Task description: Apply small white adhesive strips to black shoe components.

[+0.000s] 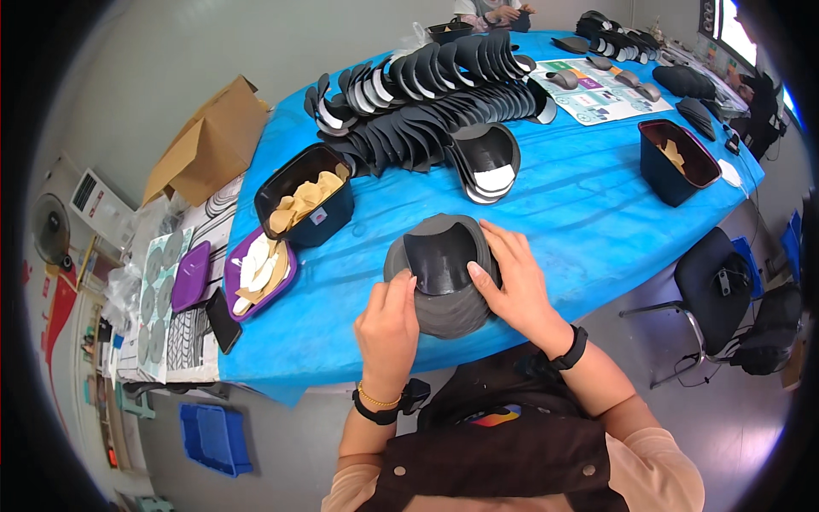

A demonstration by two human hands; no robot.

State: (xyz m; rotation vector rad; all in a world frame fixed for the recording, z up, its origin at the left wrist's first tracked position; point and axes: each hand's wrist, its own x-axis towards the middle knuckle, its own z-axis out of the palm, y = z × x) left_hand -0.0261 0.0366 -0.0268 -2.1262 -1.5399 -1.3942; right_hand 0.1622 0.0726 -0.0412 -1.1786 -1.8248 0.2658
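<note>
Surroundings: black tub of tan pieces point(305, 198) far left; rows of dark curved pieces point(426, 94) beyond.
Left hand point(388, 328): fingers pressed on grey stack point(444, 277).
Right hand point(512, 277): apparently clasping stack's right side.

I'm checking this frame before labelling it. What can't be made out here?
All in the head view:
- Underside of the grey stack: hidden by the left hand and right hand and by its own curved black top piece.
- Lower contents of the right black bin: blocked by its wall.
- Another person's hands at the far end: cut off by the top edge.
- Printed sheets: too small.
</note>
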